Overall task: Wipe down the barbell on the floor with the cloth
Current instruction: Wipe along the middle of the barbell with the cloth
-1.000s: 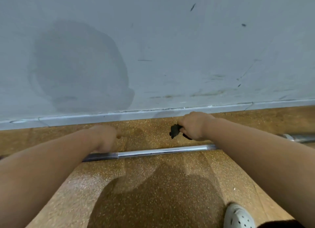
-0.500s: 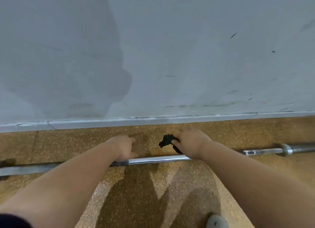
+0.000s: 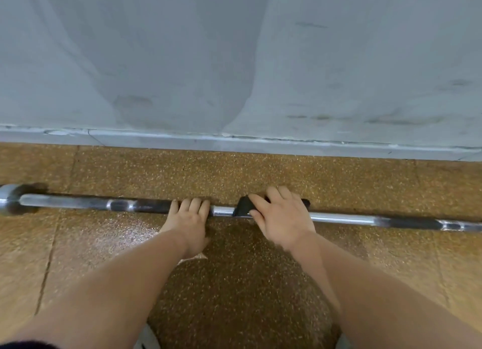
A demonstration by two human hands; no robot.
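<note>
A long steel barbell (image 3: 344,217) lies on the speckled brown floor, parallel to the wall, its left collar at the frame's left edge. My left hand (image 3: 189,219) rests on the bar near its middle, fingers curled over it. Just to the right, my right hand (image 3: 283,215) presses a black cloth (image 3: 242,207) down around the bar. A short bare stretch of shiny bar shows between the two hands. Most of the cloth is hidden under my right palm.
A pale grey wall (image 3: 234,61) with a low skirting (image 3: 260,141) runs just behind the bar. The floor (image 3: 234,283) in front carries my shadow. Light-coloured shoe tips (image 3: 146,341) peek in at the bottom edge.
The view has swung left and down, so the bar's left collar now shows. Both hands have settled onto the bar closer together, with the cloth now wrapped against the steel.
</note>
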